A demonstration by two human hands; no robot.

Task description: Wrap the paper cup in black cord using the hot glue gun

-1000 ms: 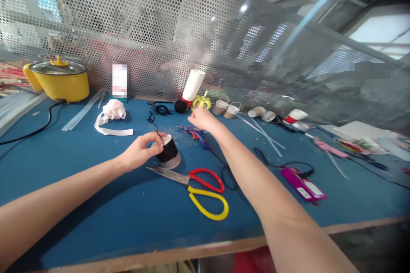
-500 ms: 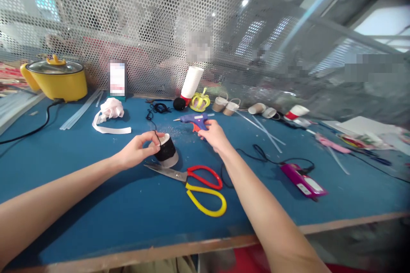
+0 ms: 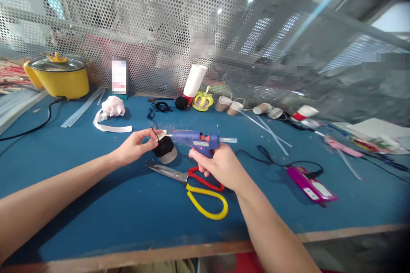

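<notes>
A small paper cup with black cord wound round its upper part stands on the blue table, slightly tilted. My left hand is closed at its rim, pinching the loose black cord between thumb and fingers. My right hand grips a blue hot glue gun with a clear glue stick poking out of its back. The nozzle points left and reaches the cup's rim; whether it touches cannot be seen clearly. Large scissors with red and yellow handles lie open just in front of the cup, partly below my right hand.
Behind lie a black cord ball, a yellow crown-shaped piece and a stack of white cups. A crumpled white ribbon and a yellow electric pot are left. A purple power strip lies right.
My right hand has brought the glue gun nearer and lower, its nozzle now at the cup's rim. My left hand stays on the cord at the cup. The view has shifted slightly.
</notes>
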